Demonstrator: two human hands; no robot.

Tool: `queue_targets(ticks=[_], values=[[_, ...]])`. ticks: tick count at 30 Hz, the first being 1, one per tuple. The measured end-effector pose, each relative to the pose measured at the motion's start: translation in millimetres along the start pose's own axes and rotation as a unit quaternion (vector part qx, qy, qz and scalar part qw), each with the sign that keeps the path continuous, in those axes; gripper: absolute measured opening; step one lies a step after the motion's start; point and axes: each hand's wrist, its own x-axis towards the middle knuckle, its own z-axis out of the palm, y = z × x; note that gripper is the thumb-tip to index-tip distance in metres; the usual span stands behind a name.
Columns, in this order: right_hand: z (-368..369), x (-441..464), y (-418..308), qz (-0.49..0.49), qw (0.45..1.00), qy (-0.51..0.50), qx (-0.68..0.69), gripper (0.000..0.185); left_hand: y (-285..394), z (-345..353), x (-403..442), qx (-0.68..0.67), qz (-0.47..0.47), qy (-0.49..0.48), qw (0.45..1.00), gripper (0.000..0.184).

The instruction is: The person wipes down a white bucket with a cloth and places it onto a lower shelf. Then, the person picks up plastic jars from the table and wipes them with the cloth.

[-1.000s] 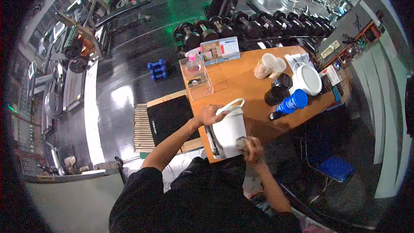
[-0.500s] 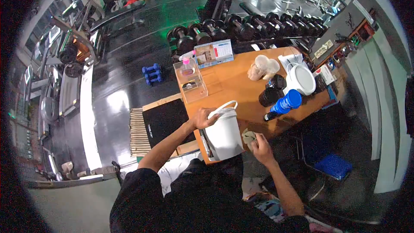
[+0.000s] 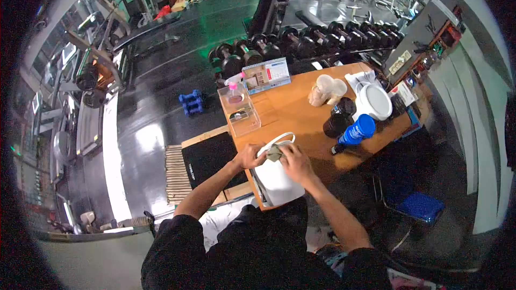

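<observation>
A white bucket stands at the near left edge of the wooden table, close to my body. Its white handle arches up over the far side. My left hand is closed on the bucket's upper left edge, by the base of the handle. In my right hand is a crumpled grey-green cloth, pressed at the top of the bucket near my left fingers. The fingertips and part of the rim are hidden by the cloth.
On the wooden table stand a blue bottle, a black tub, a lidded white bucket, a clear box, a pink-necked spray bottle and a desk calendar. A blue chair is at right.
My right hand has brought the cloth up and left, from beside the bucket to its top. My left hand stays at the bucket's upper left edge.
</observation>
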Motion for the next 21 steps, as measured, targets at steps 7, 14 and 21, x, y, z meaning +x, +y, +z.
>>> queue_targets(ticks=[7,14,21], values=[[17,-68,-17,-0.06,0.996,0.013,-0.068,0.035,5,-5,-13,-0.008,-0.003,0.02,1.0,0.024],[-19,-128,30,0.045,0.994,-0.042,0.091,0.034,4,-6,-17,-0.017,-0.029,0.01,0.999,0.025],[-12,-31,12,0.024,0.99,0.11,0.083,0.035,-12,1,-23,0.01,0.003,0.039,0.999,0.025]])
